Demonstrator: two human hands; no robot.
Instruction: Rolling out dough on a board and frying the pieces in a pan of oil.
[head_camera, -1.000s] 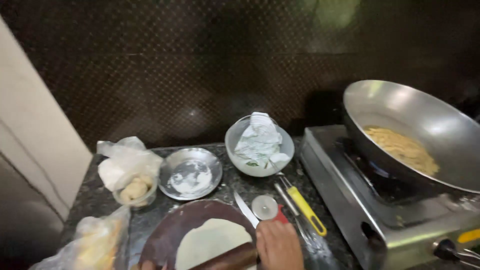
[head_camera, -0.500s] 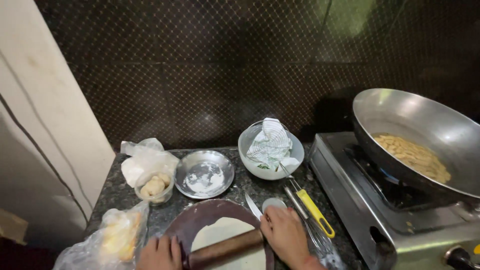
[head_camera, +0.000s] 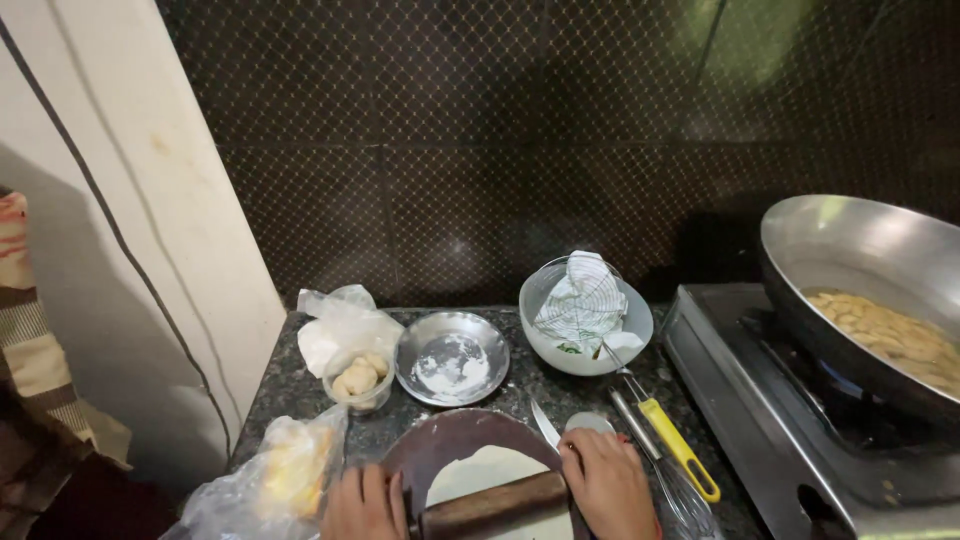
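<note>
While both hands pressed flat on one rolling pin (head_camera: 495, 507), a single round of dough (head_camera: 490, 470) lay under it on the dark round board (head_camera: 450, 435).

Left hand (head_camera: 362, 503) and right hand (head_camera: 608, 483) rested open-palmed on the pin's two ends, fingers not curled round it. Behind stood one steel plate of flour (head_camera: 452, 357), one tub of dough balls (head_camera: 360, 378), one white bowl (head_camera: 585, 318), one wok (head_camera: 870, 290) on the stove (head_camera: 760, 400), and one yellow-handled tool (head_camera: 678, 460).
</note>
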